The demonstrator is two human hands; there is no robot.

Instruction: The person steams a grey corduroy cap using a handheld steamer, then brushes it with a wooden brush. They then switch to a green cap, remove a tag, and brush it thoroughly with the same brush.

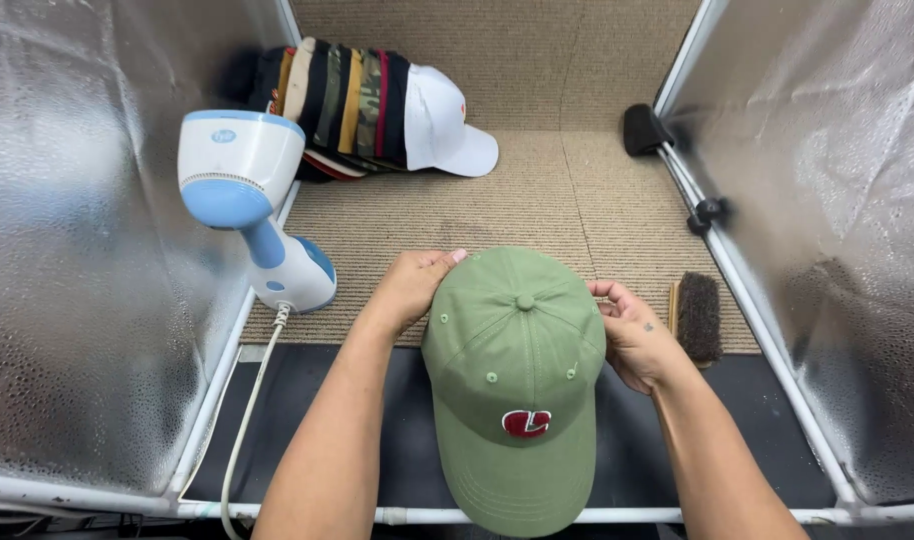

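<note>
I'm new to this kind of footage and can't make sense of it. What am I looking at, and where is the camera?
The camera sits on a person's head and looks down at their own bare hands. The left hand and right hand grip the two sides of a green baseball cap with a red emblem on its front. Shiny foil panels wall in the work area, which has a ribbed beige mat on the floor. On it stand a white and blue handheld garment steamer with its cord, a stack of caps at the back, and a brush beside the right hand.
</note>
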